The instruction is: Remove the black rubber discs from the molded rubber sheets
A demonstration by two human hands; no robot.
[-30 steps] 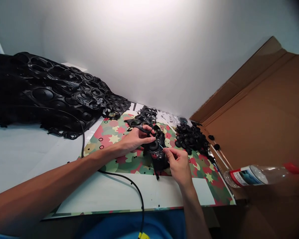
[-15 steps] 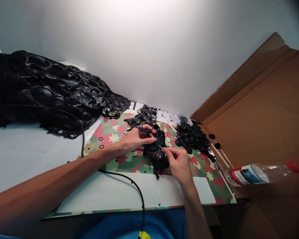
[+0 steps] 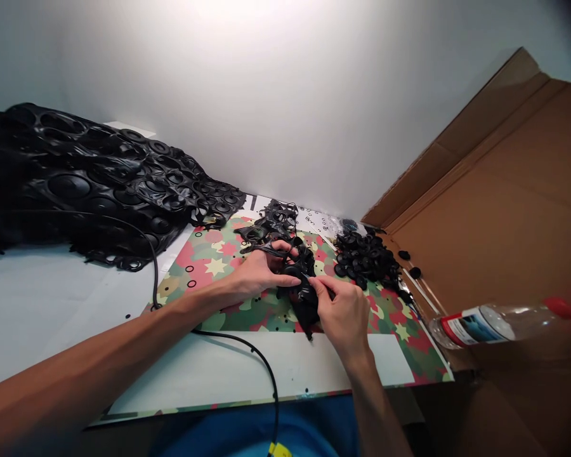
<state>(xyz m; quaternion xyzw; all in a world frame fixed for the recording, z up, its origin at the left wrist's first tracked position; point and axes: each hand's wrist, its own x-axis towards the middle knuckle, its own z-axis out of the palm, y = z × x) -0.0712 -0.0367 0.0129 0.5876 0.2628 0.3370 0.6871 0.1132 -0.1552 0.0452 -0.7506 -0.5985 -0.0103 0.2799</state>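
Observation:
My left hand (image 3: 259, 274) is closed on a black rubber sheet (image 3: 305, 297) with round moulded parts in it. Its thumb presses on the near face while the fingers curl behind. From the right, my right hand (image 3: 343, 310) meets the same sheet, thumb and forefinger pinched on a thin pointed metal tool (image 3: 306, 277). Only the tip shows, against the rubber; the rest is hidden in the hand. Behind the left fingers, torn black rubber webbing (image 3: 278, 216) lies on the camouflage-patterned mat (image 3: 214, 266).
A large stack of black rubber sheets (image 3: 99, 184) fills the left. Loose black round parts (image 3: 366, 257) are heaped at the right, beside a cardboard wall (image 3: 495, 190). A plastic bottle (image 3: 485, 325) stands there. A black cable (image 3: 261, 358) crosses the front of the table. Small rings and scraps dot the mat.
My right hand has shifted slightly up and turned, and less of the tool shows. The sheet's lower end hangs at a different angle. My left hand keeps its grip.

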